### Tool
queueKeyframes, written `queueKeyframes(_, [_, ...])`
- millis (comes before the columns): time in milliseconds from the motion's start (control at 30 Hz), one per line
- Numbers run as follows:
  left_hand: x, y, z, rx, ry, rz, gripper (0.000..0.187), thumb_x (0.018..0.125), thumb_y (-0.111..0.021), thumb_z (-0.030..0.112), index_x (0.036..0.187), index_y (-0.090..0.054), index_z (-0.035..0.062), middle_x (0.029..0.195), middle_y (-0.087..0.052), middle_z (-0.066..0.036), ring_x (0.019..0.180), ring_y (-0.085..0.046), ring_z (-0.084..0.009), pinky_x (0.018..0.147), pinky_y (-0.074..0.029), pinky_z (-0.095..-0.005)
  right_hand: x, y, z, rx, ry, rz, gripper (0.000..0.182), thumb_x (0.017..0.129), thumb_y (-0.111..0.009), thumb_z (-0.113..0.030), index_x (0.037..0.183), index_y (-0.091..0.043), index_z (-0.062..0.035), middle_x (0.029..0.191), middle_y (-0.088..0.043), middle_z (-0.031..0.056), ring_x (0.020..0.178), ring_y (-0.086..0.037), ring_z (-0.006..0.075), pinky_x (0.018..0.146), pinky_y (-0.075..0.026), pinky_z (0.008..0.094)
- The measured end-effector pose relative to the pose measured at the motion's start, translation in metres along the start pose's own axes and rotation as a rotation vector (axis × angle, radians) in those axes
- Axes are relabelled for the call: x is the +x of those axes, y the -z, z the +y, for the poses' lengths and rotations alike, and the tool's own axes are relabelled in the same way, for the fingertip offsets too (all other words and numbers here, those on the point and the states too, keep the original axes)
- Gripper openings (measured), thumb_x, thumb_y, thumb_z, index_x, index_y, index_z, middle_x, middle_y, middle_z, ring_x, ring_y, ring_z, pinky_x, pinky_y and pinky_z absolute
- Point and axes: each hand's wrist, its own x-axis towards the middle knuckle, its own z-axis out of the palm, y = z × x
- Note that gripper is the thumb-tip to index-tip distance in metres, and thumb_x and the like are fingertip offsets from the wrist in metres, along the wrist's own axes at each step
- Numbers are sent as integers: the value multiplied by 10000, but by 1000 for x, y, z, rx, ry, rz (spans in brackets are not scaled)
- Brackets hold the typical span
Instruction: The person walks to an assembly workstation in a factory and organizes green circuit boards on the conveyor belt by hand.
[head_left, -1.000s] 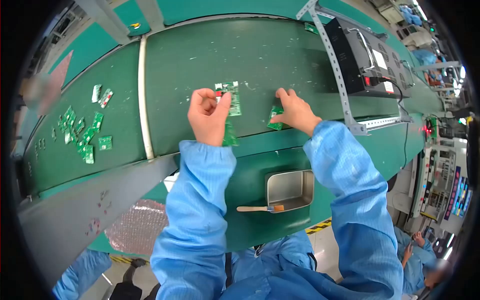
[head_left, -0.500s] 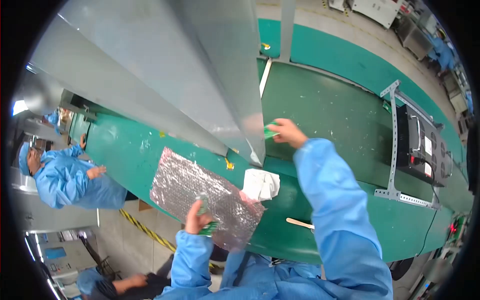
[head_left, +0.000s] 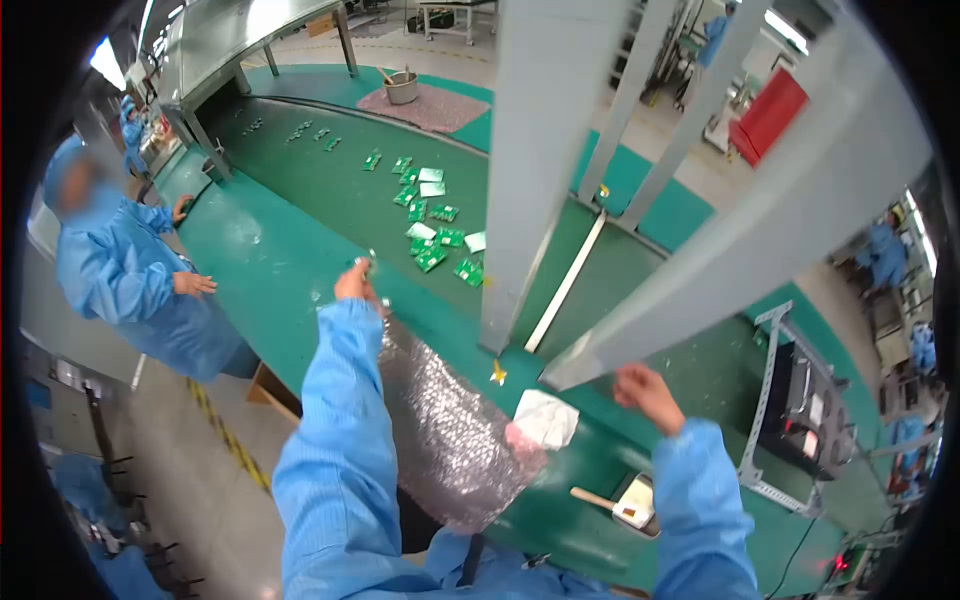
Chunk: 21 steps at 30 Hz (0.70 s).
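Observation:
My left hand (head_left: pixel 356 282) is stretched forward over the green table edge, fingers closed on something small and pale, too unclear to name. Beyond it, many green circuit boards (head_left: pixel 430 260) lie scattered on the dark green belt (head_left: pixel 330 190), some showing white faces. My right hand (head_left: pixel 648 395) hovers at the right near the foot of a grey metal post, its fingers curled and nothing visible in them. Silvery bubble wrap (head_left: pixel 450 425) lies between my arms, with a crumpled white cloth (head_left: pixel 546 418) at its right end.
A shallow tray (head_left: pixel 636 503) with a wooden stick (head_left: pixel 592 497) lies near my right sleeve. Grey posts (head_left: pixel 550 170) rise in front. A black fan unit (head_left: pixel 805 415) on a metal frame stands right. At the left is a co-worker (head_left: pixel 130 270); a pot (head_left: pixel 401 88) sits across the belt.
The view has swung left, bringing the scattered boards into sight. My left hand has moved forward, beyond the bubble wrap. The green board no longer shows in my right hand, which is nearer the table edge.

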Motion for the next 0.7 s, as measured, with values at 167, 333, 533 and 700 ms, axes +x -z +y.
queueKeyframes(167, [172,-43,4,-43,-403,549,289,747,-721,263,893,-590,52,783,-589,-86,595,-536,-147,451,-438,-275,-91,25,-1,-96,-108,160,303,911,-553,-178,1162,-526,-9,952,-617,90,828,-604,153,746,-509,285])
queueKeyframes(333, [147,-30,2,-463,-189,366,408,755,-745,249,997,-486,46,788,-585,-81,652,-559,-164,526,-476,-240,-140,20,-4,-30,-266,320,270,917,-540,-161,1146,-531,-19,929,-621,79,808,-603,151,745,-498,279])
queueKeyframes(533, [196,-21,16,-378,-129,283,422,766,-748,300,1013,-501,64,765,-577,-70,562,-528,-145,462,-426,-249,-160,12,-12,79,-304,361,243,922,-537,-163,1126,-542,-32,927,-623,66,819,-598,144,760,-493,283])
queueKeyframes(700, [251,50,-20,-198,-149,-65,422,878,-558,294,1202,-465,40,1041,-514,-120,899,-485,-208,756,-368,-324,-160,7,-15,13,-225,295,324,938,-536,-260,1161,-543,-26,889,-594,22,784,-540,100,688,-444,258])
